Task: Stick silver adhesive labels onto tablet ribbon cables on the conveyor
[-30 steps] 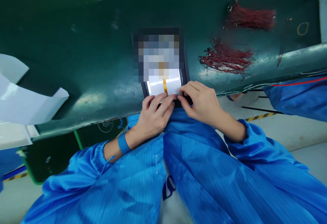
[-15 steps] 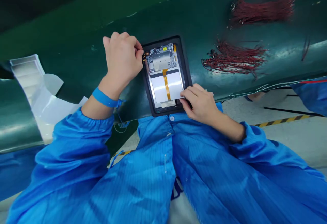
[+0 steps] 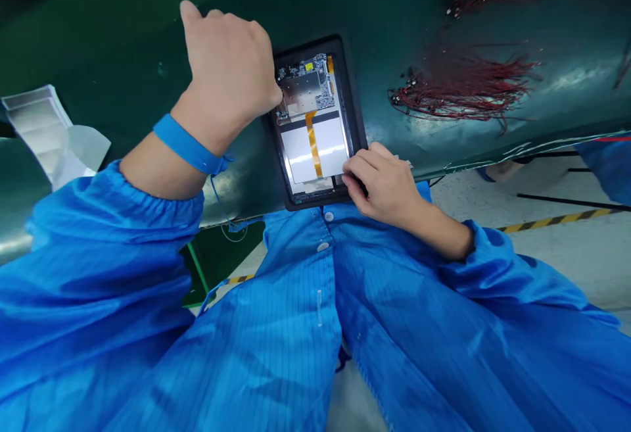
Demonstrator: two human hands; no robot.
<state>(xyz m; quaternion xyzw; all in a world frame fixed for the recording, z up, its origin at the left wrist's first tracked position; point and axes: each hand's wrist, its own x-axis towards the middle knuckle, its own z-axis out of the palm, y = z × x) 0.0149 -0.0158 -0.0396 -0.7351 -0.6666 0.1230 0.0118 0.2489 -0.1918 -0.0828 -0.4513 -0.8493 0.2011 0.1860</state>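
Note:
An opened tablet in a black frame lies at the table's front edge. Its circuit board fills the upper part, above a silver battery crossed by an amber flex strip. My left hand is curled over the upper left edge, thumb tip beside the board. Its fingertips, and anything in them, are hidden. At the lower right, my right hand is closed over the tablet's edge, its fingertips by the battery's corner. Something small and whitish pokes out behind this hand, too covered to name.
Two bundles of thin dark-red wires lie on the green table to the right. A stack of clear film sheets rests at the left. A blue wrist strap circles my left wrist, its cord trailing downward.
My left hand has rolled over, knuckles up, so its pinching fingers no longer show. My right hand keeps its place on the tablet. The view has shifted slightly.

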